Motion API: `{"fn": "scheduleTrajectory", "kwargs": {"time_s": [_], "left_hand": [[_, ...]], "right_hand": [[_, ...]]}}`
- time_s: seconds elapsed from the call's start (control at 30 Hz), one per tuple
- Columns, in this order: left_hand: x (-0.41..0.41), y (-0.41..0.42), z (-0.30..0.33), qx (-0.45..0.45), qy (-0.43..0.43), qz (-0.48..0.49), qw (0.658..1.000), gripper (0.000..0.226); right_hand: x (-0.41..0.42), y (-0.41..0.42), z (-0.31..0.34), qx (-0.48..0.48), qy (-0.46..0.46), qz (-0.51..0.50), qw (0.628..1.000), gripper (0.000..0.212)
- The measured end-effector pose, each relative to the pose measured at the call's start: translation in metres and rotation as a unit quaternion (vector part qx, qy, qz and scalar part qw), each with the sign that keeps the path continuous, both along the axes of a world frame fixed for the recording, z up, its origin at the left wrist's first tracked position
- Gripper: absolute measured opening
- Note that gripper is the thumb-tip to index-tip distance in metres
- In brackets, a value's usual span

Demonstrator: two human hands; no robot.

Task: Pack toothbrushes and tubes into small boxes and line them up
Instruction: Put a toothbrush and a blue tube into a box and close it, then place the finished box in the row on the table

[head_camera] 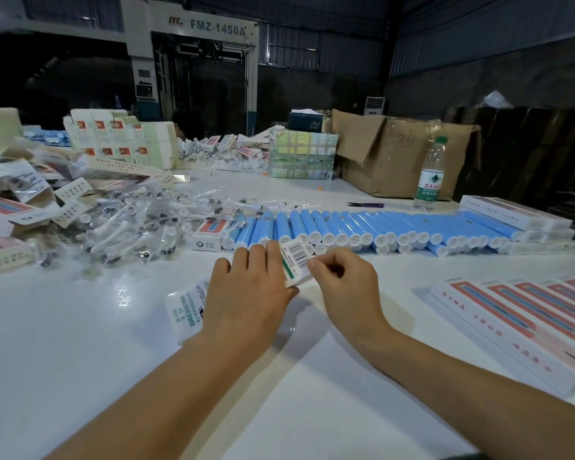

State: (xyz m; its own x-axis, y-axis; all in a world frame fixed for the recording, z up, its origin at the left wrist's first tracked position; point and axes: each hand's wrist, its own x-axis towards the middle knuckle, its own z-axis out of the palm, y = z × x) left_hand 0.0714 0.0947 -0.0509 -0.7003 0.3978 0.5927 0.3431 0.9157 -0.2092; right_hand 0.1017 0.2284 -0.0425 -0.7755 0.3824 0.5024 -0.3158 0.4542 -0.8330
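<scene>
White table (pixel 80 343), barcoded white box (pixel 296 260), hands

"FMZ-1450A" is lettered across the grey machine (pixel 193 44) at the back. "X S1" and "SONIC ELECTRIC" are printed on the white box (pixel 185 310) lying under the left hand (pixel 246 290). A barcode is carried on its end flap (pixel 294 260); the digits cannot be read

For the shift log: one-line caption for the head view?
Both hands, left hand and right hand, hold a small box before the row of blue tubes.
</scene>
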Motion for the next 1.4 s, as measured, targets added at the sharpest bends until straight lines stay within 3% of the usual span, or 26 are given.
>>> {"fn": "scheduleTrajectory", "kwargs": {"time_s": [0.1, 0.27, 0.43, 0.53, 0.6, 0.63, 0.67, 0.7, 0.77, 0.8, 0.83, 0.87, 0.9, 1.03, 1.13, 1.17, 1.23, 1.4], "left_hand": [[0.003, 0.001, 0.001, -0.015, -0.016, 0.006, 1.0, 0.07], [0.003, 0.0, 0.005, -0.026, -0.01, -0.006, 1.0, 0.072], [0.008, 0.004, 0.002, -0.041, -0.007, -0.006, 0.999, 0.069], [0.004, 0.0, 0.016, 0.009, -0.021, -0.011, 1.0, 0.068], [0.001, -0.007, 0.034, 0.127, -0.06, -0.043, 0.989, 0.064], [0.001, -0.01, 0.043, 0.24, -0.095, -0.085, 0.962, 0.059], [0.002, -0.014, 0.051, 0.374, -0.142, -0.14, 0.906, 0.052], [0.003, -0.016, 0.058, 0.513, -0.198, -0.196, 0.812, 0.044], [0.005, -0.02, 0.065, 0.721, -0.315, -0.25, 0.564, 0.032], [0.004, -0.021, 0.064, 0.769, -0.365, -0.257, 0.456, 0.03], [0.003, -0.02, 0.06, 0.797, -0.398, -0.258, 0.373, 0.032], [0.002, -0.018, 0.057, 0.811, -0.418, -0.251, 0.323, 0.034], [0.003, -0.016, 0.053, 0.814, -0.432, -0.241, 0.305, 0.036], [0.002, -0.007, 0.038, 0.805, -0.454, -0.231, 0.305, 0.035], [-0.007, -0.013, 0.027, 0.796, -0.411, -0.227, 0.383, 0.033], [-0.009, -0.015, 0.025, 0.792, -0.395, -0.213, 0.414, 0.036], [-0.016, -0.02, 0.019, 0.789, -0.383, -0.177, 0.447, 0.044], [-0.03, -0.022, 0.013, 0.758, -0.418, -0.18, 0.468, 0.047]], "right_hand": [[0.001, 0.0, -0.003, 0.044, 0.004, -0.01, 0.999, 0.024], [-0.005, -0.001, 0.002, -0.046, -0.033, 0.056, 0.997, 0.022], [-0.006, 0.002, 0.003, -0.027, -0.037, 0.054, 0.997, 0.021], [-0.005, 0.002, 0.007, -0.065, -0.023, 0.108, 0.992, 0.025], [-0.004, 0.002, 0.011, -0.128, 0.009, 0.145, 0.981, 0.025], [-0.004, 0.003, 0.012, -0.152, 0.021, 0.156, 0.976, 0.024], [-0.003, 0.003, 0.013, -0.154, 0.023, 0.161, 0.975, 0.023], [-0.002, 0.002, 0.012, -0.131, 0.014, 0.163, 0.978, 0.02], [0.0, -0.002, 0.009, -0.059, -0.026, 0.18, 0.982, 0.024], [0.001, -0.005, 0.008, -0.029, -0.048, 0.197, 0.979, 0.028], [0.001, -0.009, 0.008, -0.013, -0.067, 0.22, 0.973, 0.032], [0.001, -0.013, 0.007, -0.007, -0.086, 0.246, 0.966, 0.035], [0.001, -0.016, 0.007, 0.004, -0.101, 0.262, 0.96, 0.04], [-0.002, -0.018, 0.006, 0.05, -0.112, 0.255, 0.959, 0.062], [-0.002, -0.018, 0.009, 0.077, -0.128, 0.228, 0.962, 0.065], [-0.001, -0.015, 0.012, 0.104, -0.14, 0.209, 0.962, 0.067], [0.003, -0.006, 0.023, 0.196, -0.156, 0.152, 0.956, 0.068], [0.036, 0.044, 0.056, 0.437, -0.197, 0.011, 0.877, 0.066]]}}
